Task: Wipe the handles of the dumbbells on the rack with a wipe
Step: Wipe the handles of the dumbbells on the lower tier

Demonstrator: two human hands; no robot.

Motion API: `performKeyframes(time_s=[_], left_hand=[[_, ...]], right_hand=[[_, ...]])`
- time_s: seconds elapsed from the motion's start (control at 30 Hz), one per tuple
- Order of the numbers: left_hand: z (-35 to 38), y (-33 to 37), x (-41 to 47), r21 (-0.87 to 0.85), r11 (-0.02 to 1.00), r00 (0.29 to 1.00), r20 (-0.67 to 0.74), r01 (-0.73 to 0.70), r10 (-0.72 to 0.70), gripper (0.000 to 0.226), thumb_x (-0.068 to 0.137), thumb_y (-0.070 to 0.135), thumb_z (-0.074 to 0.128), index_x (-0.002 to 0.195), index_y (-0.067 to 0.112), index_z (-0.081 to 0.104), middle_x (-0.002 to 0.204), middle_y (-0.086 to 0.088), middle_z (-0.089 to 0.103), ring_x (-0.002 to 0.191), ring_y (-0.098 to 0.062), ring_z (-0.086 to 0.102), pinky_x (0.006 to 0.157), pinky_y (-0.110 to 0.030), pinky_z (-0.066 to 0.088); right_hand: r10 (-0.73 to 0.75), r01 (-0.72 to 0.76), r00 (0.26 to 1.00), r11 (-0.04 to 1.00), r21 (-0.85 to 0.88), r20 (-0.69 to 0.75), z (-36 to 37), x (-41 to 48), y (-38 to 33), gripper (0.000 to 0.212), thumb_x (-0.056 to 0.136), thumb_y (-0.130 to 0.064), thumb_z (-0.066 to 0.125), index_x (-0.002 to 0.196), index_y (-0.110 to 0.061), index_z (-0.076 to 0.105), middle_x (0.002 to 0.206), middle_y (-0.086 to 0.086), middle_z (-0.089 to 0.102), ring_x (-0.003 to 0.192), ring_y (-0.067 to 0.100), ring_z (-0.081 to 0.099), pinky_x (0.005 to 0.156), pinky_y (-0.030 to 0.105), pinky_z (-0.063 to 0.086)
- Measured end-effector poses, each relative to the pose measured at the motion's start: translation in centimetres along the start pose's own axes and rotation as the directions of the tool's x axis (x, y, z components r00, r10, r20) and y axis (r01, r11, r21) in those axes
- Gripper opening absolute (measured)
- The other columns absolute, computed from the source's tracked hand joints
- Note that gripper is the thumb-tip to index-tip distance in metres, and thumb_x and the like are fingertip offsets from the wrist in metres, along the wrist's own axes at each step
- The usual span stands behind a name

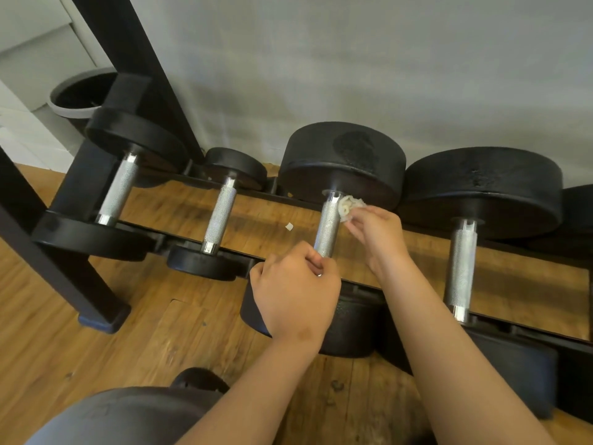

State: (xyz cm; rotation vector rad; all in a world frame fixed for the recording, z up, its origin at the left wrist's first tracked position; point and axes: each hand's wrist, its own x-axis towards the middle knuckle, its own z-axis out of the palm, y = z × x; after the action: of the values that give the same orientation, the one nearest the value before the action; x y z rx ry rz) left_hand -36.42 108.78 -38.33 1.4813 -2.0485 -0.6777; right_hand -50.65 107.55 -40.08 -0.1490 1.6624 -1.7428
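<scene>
Dumbbell handle [329,226], 3rd from the left end of the rack [77,181]: w/ our left hand [295,293] gripping its front end & right hand [375,232] pinching the wipe [348,208] against its back end, we should press firmly, drag frontward, then rotate to reach underneath.

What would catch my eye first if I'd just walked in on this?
Two bare hands meet on the third dumbbell from the left: the left hand grips the near end of its knurled steel handle, while the right hand holds a crumpled white wipe against the far end. More black dumbbells lie alongside it on the rack.
</scene>
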Motion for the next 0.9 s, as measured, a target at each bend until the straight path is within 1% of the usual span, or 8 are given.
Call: performKeyframes(time_s=[0.1,0.23,0.37,0.47,0.57,0.67,0.77,0.9], left_hand=[[0.0,0.0,0.0,-0.002,1.000,1.000,0.000,-0.004,0.004,0.017,0.084,0.033,0.063,0.068,0.030,0.058,0.060,0.015,0.057,0.071,-0.004,0.052,0.084,-0.022,0.023],[0.0,0.0,0.1,-0.006,1.000,1.000,0.004,0.000,0.000,0.018,0.084,0.033,0.063,0.067,0.031,0.057,0.060,0.015,0.056,0.071,-0.003,0.052,0.084,-0.021,0.022],[0.0,0.0,0.0,-0.008,1.000,1.000,0.005,0.003,-0.003,0.021,0.084,0.033,0.063,0.065,0.032,0.055,0.059,0.015,0.055,0.069,-0.002,0.050,0.084,-0.021,0.022],[0.0,0.0,-0.1,-0.002,1.000,1.000,-0.007,-0.005,0.005,0.021,0.085,0.033,0.064,0.066,0.032,0.055,0.059,0.016,0.055,0.068,-0.001,0.049,0.086,-0.021,0.023],[0.0,0.0,0.0,-0.012,1.000,1.000,-0.010,-0.018,0.018,0.021,0.084,0.033,0.064,0.066,0.032,0.055,0.059,0.016,0.055,0.067,0.000,0.049,0.087,-0.023,0.027],[0.1,-0.3,0.1,-0.015,0.999,1.000,0.003,-0.029,0.029,0.023,0.083,0.033,0.066,0.064,0.033,0.054,0.057,0.016,0.055,0.067,-0.002,0.052,0.090,-0.032,0.041],[0.0,-0.1,0.1,-0.029,0.999,0.999,0.025,-0.025,0.026,0.023,0.085,0.034,0.066,0.065,0.034,0.054,0.059,0.017,0.056,0.069,0.000,0.052,0.094,-0.038,0.044],[-0.8,-1.1,0.3,-0.167,0.985,0.989,0.128,-0.045,0.067,0.012,0.088,0.034,0.061,0.076,0.031,0.062,0.072,0.015,0.062,0.078,0.001,0.057,0.094,-0.039,0.047]], right_hand=[[0.003,0.002,0.999,0.993,0.118,-0.035,0.1,0.3,0.0,0.007,0.095,-0.016,0.062,0.092,-0.015,0.068,0.096,0.001,0.072,0.093,0.008,0.069,0.085,0.021,0.055],[-0.171,0.157,0.985,0.953,-0.259,-0.031,0.6,0.7,0.9,0.012,0.089,-0.025,0.069,0.077,-0.024,0.072,0.081,-0.005,0.072,0.084,0.007,0.066,0.077,0.021,0.050],[-0.159,0.170,0.985,0.930,-0.325,0.061,-0.1,0.2,1.4,0.019,0.091,-0.020,0.067,0.073,-0.027,0.071,0.077,-0.007,0.071,0.084,0.009,0.067,0.082,0.026,0.052],[-0.164,0.164,0.986,0.932,-0.322,0.029,0.0,0.5,1.2,0.014,0.090,-0.015,0.067,0.077,-0.019,0.073,0.080,-0.007,0.071,0.081,0.005,0.064,0.076,0.022,0.049],[-0.171,0.155,0.985,0.945,-0.287,-0.033,0.7,0.9,0.8,0.018,0.091,-0.021,0.065,0.085,-0.006,0.075,0.078,0.004,0.071,0.075,0.008,0.061,0.072,0.022,0.047],[-0.162,0.160,0.986,0.899,-0.408,0.028,0.1,0.6,0.8,0.020,0.091,-0.021,0.064,0.081,-0.005,0.072,0.073,0.006,0.065,0.071,0.012,0.057,0.071,0.027,0.047],[-0.138,0.174,0.985,0.838,-0.517,0.107,-0.7,0.5,0.8,0.020,0.087,-0.018,0.068,0.068,-0.011,0.066,0.070,0.004,0.061,0.071,0.013,0.056,0.071,0.029,0.046],[-0.140,0.140,0.990,0.914,-0.380,0.027,0.1,1.0,0.7,0.017,0.089,-0.016,0.066,0.083,-0.001,0.071,0.084,0.017,0.068,0.079,0.017,0.059,0.072,0.028,0.047]])
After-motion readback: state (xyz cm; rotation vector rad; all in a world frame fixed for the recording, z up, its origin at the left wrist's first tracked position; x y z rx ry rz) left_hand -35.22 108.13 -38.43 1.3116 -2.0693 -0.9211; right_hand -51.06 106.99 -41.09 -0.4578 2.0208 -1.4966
